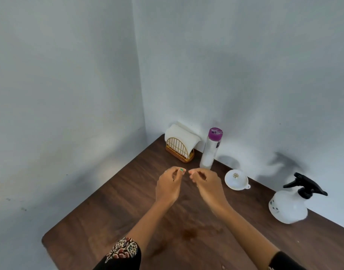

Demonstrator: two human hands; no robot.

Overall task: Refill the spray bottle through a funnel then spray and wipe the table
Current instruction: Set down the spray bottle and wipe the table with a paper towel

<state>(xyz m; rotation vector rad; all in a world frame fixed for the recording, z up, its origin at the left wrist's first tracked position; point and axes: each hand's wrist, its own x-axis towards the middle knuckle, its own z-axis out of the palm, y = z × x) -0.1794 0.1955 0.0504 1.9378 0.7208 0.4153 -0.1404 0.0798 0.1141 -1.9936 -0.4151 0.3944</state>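
Observation:
A white spray bottle [288, 206] with a black trigger head stands at the right of the dark wooden table [108, 211]. A white funnel [236, 179] lies on the table left of it. Behind the funnel, against the wall, stands a clear water bottle [210, 151] with a purple cap. A gold wire holder with white napkins [179, 141] sits in the far corner. My left hand [168, 185] and my right hand [205, 185] hover side by side above the table's middle, fingers loosely curled, holding nothing. A brownish stain [190, 233] marks the wood nearer me.
Pale walls meet in a corner behind the table, close to its left and far edges. The table's rounded near-left corner [45, 240] is in view.

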